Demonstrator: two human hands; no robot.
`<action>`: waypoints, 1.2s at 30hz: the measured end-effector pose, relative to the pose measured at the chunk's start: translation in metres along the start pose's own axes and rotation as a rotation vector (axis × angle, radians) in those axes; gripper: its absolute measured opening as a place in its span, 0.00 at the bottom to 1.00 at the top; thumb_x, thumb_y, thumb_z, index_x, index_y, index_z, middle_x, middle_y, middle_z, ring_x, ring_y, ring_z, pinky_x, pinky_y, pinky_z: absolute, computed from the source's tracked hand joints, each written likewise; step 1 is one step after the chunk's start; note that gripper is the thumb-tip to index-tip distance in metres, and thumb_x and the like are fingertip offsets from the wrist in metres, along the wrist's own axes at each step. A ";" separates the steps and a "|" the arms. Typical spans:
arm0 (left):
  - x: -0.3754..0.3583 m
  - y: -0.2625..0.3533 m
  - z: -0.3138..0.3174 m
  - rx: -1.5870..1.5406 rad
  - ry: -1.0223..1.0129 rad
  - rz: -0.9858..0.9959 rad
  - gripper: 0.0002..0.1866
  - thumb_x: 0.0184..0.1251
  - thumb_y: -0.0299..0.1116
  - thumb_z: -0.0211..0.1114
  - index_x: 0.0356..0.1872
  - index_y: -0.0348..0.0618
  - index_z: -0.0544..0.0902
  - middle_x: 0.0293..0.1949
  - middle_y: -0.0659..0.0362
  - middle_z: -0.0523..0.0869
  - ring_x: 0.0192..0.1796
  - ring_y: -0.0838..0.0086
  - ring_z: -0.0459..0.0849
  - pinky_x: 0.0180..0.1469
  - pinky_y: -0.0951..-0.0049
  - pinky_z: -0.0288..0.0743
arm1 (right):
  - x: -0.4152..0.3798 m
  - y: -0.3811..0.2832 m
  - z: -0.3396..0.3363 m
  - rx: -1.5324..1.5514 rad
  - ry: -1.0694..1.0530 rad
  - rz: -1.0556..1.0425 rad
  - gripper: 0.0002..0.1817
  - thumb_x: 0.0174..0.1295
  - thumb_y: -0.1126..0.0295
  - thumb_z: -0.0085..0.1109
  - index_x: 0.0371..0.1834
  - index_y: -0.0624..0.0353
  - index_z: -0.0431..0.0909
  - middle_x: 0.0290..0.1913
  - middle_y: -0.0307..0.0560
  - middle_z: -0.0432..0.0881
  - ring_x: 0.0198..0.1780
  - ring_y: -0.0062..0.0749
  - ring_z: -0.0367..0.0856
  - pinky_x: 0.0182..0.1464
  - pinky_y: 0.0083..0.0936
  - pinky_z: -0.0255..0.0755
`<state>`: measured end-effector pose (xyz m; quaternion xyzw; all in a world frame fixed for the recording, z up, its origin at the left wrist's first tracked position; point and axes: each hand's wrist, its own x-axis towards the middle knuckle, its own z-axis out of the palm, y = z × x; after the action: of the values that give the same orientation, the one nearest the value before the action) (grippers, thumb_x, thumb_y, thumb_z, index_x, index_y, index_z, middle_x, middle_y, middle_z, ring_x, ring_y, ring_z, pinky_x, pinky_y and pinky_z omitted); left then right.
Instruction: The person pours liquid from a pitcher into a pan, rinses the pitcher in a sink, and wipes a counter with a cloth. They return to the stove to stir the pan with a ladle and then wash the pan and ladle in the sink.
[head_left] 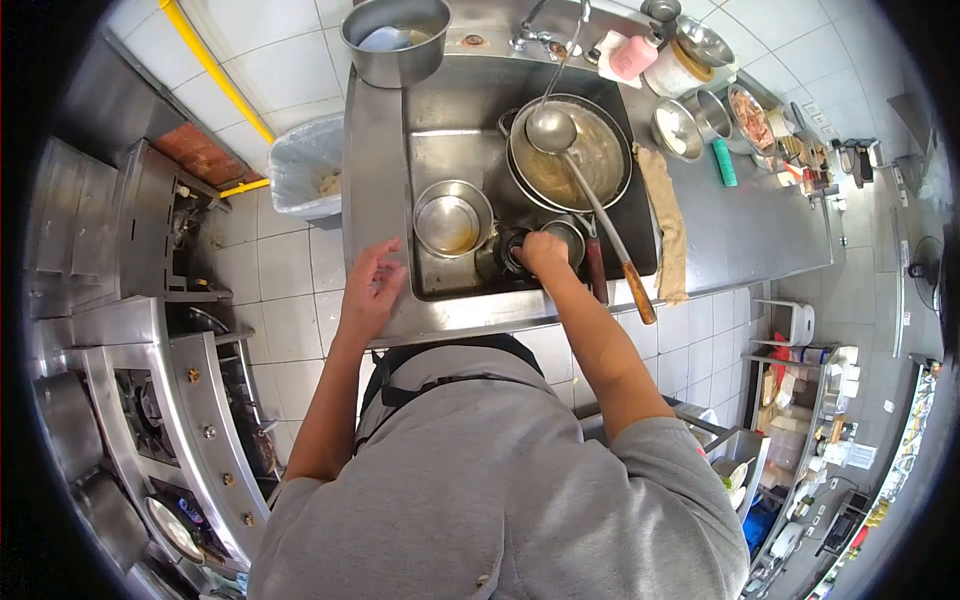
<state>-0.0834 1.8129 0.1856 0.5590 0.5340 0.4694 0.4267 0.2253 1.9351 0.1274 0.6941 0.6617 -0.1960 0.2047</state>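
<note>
Over the front left edge of the steel sink (440,150), my left hand (377,283) hovers with its fingers apart, holding nothing. My right hand (541,254) is closed on a dark object (512,245) low in the sink; its shape is partly hidden by the hand. Left of it sits a round metal pot (453,222) with a little yellowish residue. A large pan of cloudy water (568,178) stands behind my right hand, with a wooden-handled ladle (600,215) lying across it. A small metal bowl (565,240) is beside my right hand.
A deep pot (395,55) stands at the back left corner. The tap (535,40) and a pink bottle (633,57) are behind the sink. A brown cloth (662,225) lies along the right rim. Metal bowls (677,129) and a green roll (724,163) sit farther right.
</note>
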 end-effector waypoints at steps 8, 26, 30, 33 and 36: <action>-0.009 0.000 -0.004 0.028 0.011 -0.024 0.19 0.66 0.26 0.62 0.59 0.42 0.77 0.48 0.56 0.83 0.45 0.74 0.81 0.47 0.74 0.76 | 0.042 0.066 0.056 -0.023 -0.316 -0.115 0.35 0.42 0.49 0.78 0.48 0.64 0.83 0.54 0.63 0.81 0.61 0.52 0.77 0.59 0.34 0.73; 0.108 0.069 0.032 0.068 -0.049 0.277 0.14 0.67 0.26 0.61 0.53 0.41 0.79 0.48 0.57 0.83 0.47 0.73 0.82 0.45 0.74 0.76 | -0.018 -0.001 -0.039 1.681 -0.025 -0.177 0.15 0.64 0.60 0.65 0.27 0.58 0.74 0.19 0.35 0.71 0.22 0.19 0.68 0.27 0.18 0.62; 0.214 0.121 0.061 0.047 -0.041 0.442 0.12 0.72 0.29 0.58 0.53 0.42 0.81 0.50 0.59 0.83 0.50 0.75 0.80 0.50 0.75 0.74 | -0.025 -0.004 -0.087 2.052 0.093 -0.189 0.18 0.67 0.59 0.62 0.21 0.53 0.71 0.18 0.35 0.70 0.21 0.23 0.68 0.28 0.22 0.66; 0.302 0.148 0.084 0.004 -0.092 0.358 0.13 0.75 0.34 0.55 0.54 0.43 0.81 0.51 0.59 0.83 0.53 0.75 0.79 0.55 0.75 0.71 | -0.004 -0.010 -0.118 2.220 0.139 -0.262 0.19 0.68 0.58 0.60 0.21 0.52 0.68 0.18 0.35 0.68 0.21 0.24 0.68 0.29 0.22 0.67; 0.345 0.143 0.109 0.050 -0.110 0.183 0.15 0.75 0.37 0.55 0.55 0.43 0.81 0.52 0.58 0.84 0.55 0.72 0.79 0.58 0.74 0.70 | 0.025 -0.015 -0.148 2.393 0.219 -0.242 0.18 0.68 0.58 0.59 0.23 0.51 0.68 0.19 0.35 0.68 0.22 0.23 0.67 0.29 0.21 0.66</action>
<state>0.0477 2.1500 0.3284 0.6409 0.4678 0.4616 0.3967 0.2117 2.0374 0.2378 0.3907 0.1360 -0.6428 -0.6447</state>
